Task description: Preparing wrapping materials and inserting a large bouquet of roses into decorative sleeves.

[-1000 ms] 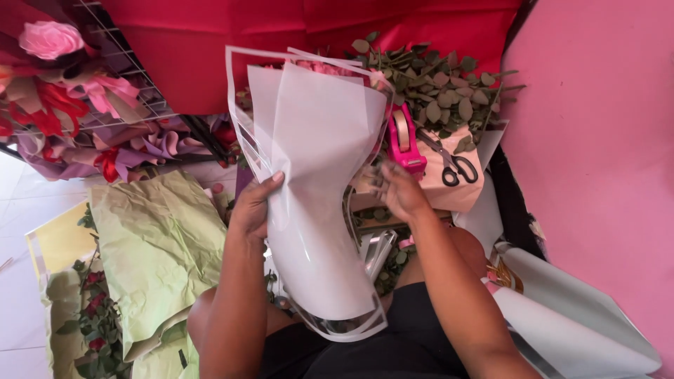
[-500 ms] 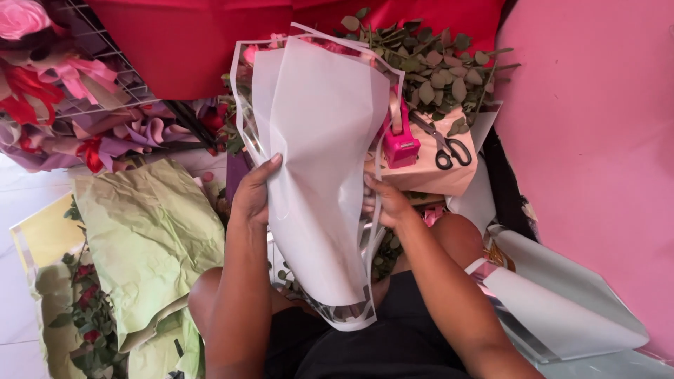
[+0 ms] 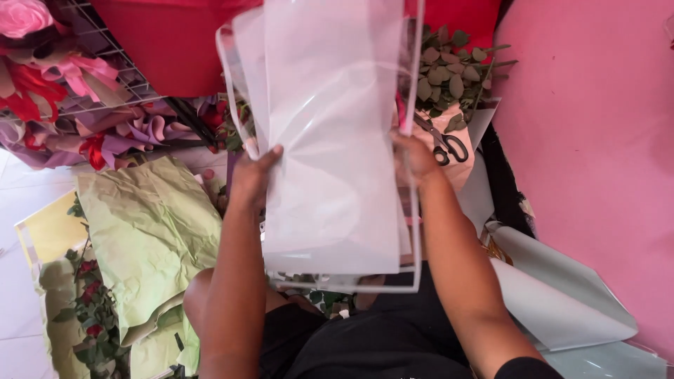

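While upright between them, translucent wrapping sheets (image 3: 330, 140) in both hands' grip: left hand (image 3: 251, 179), right hand (image 3: 415, 156).

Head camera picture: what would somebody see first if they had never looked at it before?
First the big white sheet in the middle, held up by the left hand on one edge and the right hand on the other. Next the pink wall filling the right side. Then the crumpled green paper lying at lower left, under the ribbons on the wire rack.
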